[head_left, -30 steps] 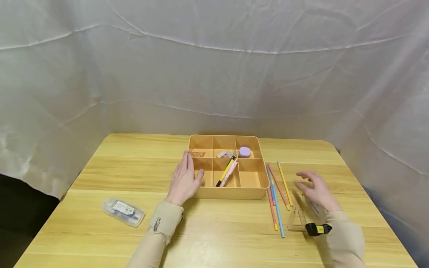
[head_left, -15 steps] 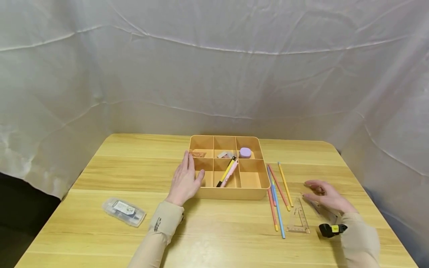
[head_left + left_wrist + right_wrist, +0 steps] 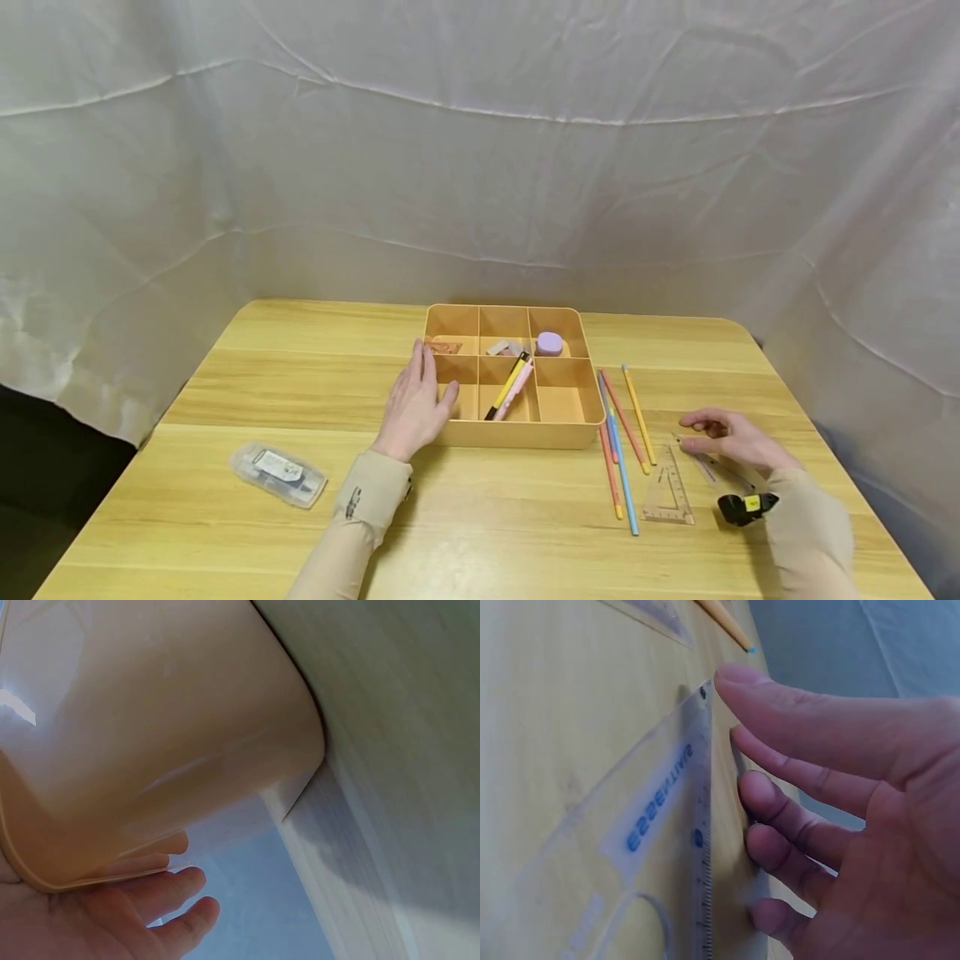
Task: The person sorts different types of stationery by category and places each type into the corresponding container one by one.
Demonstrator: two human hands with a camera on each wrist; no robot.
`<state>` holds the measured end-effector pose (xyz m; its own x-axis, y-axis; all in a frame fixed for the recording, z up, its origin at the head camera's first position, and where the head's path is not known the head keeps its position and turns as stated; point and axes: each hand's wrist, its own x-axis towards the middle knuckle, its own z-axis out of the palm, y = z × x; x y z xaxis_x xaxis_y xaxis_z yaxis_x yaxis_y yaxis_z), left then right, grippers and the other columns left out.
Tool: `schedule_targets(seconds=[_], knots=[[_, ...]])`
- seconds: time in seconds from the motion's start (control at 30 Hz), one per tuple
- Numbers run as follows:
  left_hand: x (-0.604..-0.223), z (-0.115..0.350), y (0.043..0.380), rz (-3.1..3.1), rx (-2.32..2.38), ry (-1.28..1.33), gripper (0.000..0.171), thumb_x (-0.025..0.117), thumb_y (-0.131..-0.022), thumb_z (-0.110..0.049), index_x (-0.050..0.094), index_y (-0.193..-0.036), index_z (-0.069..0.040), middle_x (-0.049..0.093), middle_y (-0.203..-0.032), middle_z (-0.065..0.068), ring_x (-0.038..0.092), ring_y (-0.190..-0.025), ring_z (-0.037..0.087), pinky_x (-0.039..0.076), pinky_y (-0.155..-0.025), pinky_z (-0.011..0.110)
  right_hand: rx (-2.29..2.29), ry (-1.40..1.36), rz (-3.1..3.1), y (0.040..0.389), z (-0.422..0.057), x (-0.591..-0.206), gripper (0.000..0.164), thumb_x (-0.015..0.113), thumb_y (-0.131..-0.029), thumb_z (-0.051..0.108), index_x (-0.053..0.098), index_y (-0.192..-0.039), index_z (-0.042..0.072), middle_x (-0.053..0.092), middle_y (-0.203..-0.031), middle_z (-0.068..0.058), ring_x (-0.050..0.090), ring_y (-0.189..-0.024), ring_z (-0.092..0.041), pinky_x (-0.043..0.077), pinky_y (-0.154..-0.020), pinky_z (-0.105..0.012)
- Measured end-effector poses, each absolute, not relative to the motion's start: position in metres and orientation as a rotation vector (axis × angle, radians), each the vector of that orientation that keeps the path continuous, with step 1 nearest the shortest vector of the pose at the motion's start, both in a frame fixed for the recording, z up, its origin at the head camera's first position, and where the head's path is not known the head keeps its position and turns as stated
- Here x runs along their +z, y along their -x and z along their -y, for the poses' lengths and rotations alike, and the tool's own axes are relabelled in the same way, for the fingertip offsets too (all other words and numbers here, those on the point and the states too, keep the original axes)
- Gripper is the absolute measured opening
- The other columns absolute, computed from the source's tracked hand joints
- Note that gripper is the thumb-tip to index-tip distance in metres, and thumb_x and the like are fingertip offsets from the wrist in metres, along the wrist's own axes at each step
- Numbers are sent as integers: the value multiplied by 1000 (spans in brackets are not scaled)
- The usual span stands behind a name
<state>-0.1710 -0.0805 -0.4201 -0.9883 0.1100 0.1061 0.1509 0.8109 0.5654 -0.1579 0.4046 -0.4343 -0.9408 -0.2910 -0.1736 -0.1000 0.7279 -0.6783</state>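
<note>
Progress, as judged: partial, with stationery found both inside and outside the orange organizer (image 3: pixel 487 433).
Organizer: set near the middle of the table's far edge.
Back row: an orange geometry piece (image 3: pixel 444 347) at the left, small pale pieces, perhaps erasers (image 3: pixel 497 347), in the middle, a lavender case (image 3: pixel 549 342) at the right.
Front middle compartment: a yellow-and-black pen (image 3: pixel 506 385) and a pink pen (image 3: pixel 517 385), both tilted against the divider.
Outside, right: coloured pencils (image 3: pixel 624 422) strewn just beside the organizer; a clear set square (image 3: pixel 667 515) laid nearer the table's right edge.
Outside, left: a labelled clear case (image 3: pixel 277 475), toward the front-left corner.
Left hand (image 3: pixel 412 404): fingers laid straight against the organizer's left wall, thumb spread apart.
Right hand (image 3: pixel 738 437): thumb and fingers parted, thumb held just beside the tip of a second, blue-lettered set square (image 3: pixel 660 799); contact cannot be told.
Table (image 3: pixel 480 533): pale wood-grained, with rounded far corners.
Room: screened by creased whitish sheeting (image 3: pixel 480 167); darkness is seen past the left edge.
</note>
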Motion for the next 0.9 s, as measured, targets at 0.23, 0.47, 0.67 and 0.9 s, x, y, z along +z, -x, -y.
schedule_targets(seconds=[0.23, 0.47, 0.67, 0.9], knots=[[-421, 81, 170, 2924, -920, 213, 76, 46, -105, -37, 15, -158, 8, 4, -169, 24, 24, -154, 42, 19, -127, 56, -974, 277, -2733, 161, -397, -438, 33, 75, -89, 16, 64, -113, -5, 53, -96, -6, 41, -80, -3, 37, -67, -21], [-421, 81, 170, 2932, -923, 214, 77, 46, -105, -38, 14, -158, 8, 2, -170, 23, 22, -154, 41, 19, -127, 56, -944, 333, -2793, 160, -391, -441, 20, 77, -87, 10, 66, -99, 0, 49, -87, -3, 38, -76, -4, 32, -65, -22], [-420, 81, 170, 2930, -929, 219, 77, 46, -105, -37, 13, -158, 8, 1, -169, 23, 21, -154, 41, 19, -127, 56, -872, 314, -2824, 161, -389, -439, 19, 78, -86, 15, 67, -96, 3, 55, -90, -3, 41, -79, -7, 34, -68, -21], [-419, 81, 170, 2917, -928, 226, 77, 47, -105, -37, 14, -158, 9, 2, -169, 24, 24, -153, 43, 19, -127, 56, -879, 332, -2800, 162, -386, -437, 12, 75, -88, 12, 68, -89, 3, 60, -86, -2, 41, -72, -5, 33, -65, -23]])
